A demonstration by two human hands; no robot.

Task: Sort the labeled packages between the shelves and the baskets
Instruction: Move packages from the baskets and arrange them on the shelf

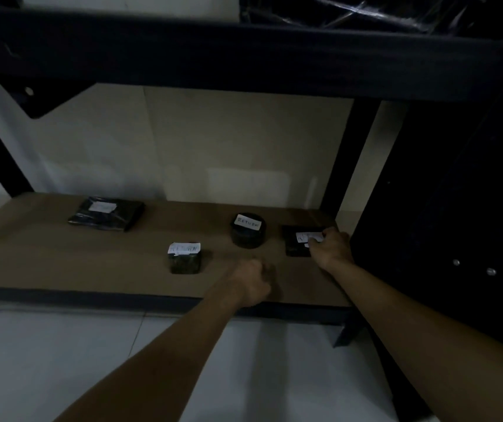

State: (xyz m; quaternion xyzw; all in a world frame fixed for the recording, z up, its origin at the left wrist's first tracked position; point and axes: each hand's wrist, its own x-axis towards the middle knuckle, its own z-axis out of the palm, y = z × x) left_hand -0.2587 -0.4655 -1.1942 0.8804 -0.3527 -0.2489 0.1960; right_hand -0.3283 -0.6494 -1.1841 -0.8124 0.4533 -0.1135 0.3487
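Pretty dim in here, but the shelf board (61, 263) is a plain brown, matte sheet, cardboard-looking, with a dark metal lip along the front. Four packages sit on it, all in shiny black plastic wrap with white paper labels: a flat pouch (107, 214) back left, a blocky cube package (184, 258) nearer the front, a round package (247, 231) marked RETURN, and a small flat package (297, 242) just beside the right frame post (350, 153). The right hand (332, 248) is on that last one, fingers curled over its near edge and part of the label. The left hand (251, 281) rests near the front lip with fingers tucked in, and as far as I can tell it holds nothing. There's loads of bare board between the pouch and the cube, and the upper beam (244, 62) hangs low overhead.
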